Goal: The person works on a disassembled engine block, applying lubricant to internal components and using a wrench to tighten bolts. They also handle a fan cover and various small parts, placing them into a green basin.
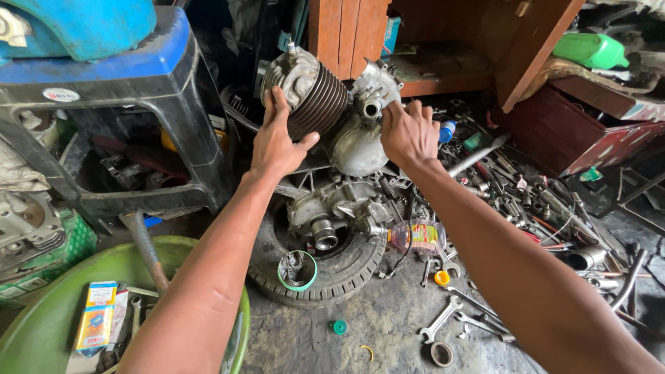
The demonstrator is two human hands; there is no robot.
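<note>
A small engine (332, 173) is steadied on a tyre (332, 273): the left hand (276, 142) lies flat, fingers spread, on the finned cylinder (312, 97); the right hand (409, 131) has fingers closed on the cylinder head (374, 86), which appears ready for careful seating.

Packages and labels among the workshop clutter

A yellow-and-blue carton (95, 316) lies in the green basin (41, 325); an oval white sticker (60, 95) sits on the stool (138, 76); a labelled clear bottle (418, 237) lies on the floor.

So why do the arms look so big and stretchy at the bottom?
Head view: the wide lens stretches the edges, so the arms balloon near the bottom; soft, even daylight, no harsh glare; left hand and right hand on the ribbed grey metal engine cylinder look sharp.
</note>
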